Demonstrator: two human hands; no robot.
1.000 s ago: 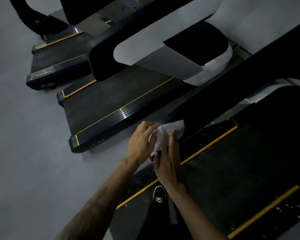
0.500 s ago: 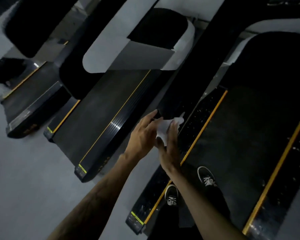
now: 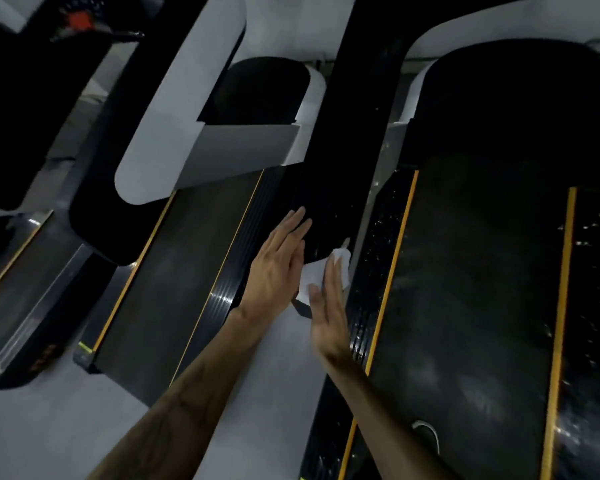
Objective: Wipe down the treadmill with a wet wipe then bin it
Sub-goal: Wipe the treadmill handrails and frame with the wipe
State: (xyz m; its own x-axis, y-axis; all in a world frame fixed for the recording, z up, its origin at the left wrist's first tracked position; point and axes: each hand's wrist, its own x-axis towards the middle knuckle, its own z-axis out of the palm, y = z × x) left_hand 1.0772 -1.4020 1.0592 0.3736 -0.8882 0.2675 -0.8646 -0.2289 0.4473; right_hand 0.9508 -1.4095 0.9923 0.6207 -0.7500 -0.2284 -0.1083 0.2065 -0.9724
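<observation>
Treadmill (image 3: 471, 306) fills the right half of the frame, dark belt w/ yellow-orange stripes down both sides; its black handrail (image 3: 340, 168) runs from top centre down to mid-frame. Vs 0.5 s ago the view has swung: the belt now runs nearly straight up the frame, and the shoes seen on it then are out of view. A second treadmill (image 3: 174, 289) sits left of centre w/ a white-and-black console arm above it; a third treadmill (image 3: 21, 289) is at far left. All three have shifted left and look bigger than before. Pale grey floor (image 3: 49, 427) at lower left.

Left hand (image 3: 278, 268), centre frame, is flat, fingers straight and together, pressed vs the left side of the rail end; 0.5 s ago its fingers were bent round the wipe. Right hand (image 3: 329, 313), just below and right of it, also flat w/ fingers straight, pressing the wet wipe (image 3: 314, 275) vs the rail's lower end. Wipe is white, crumpled, sandwiched btwn the two hands at mid-frame, more spread out than before.
</observation>
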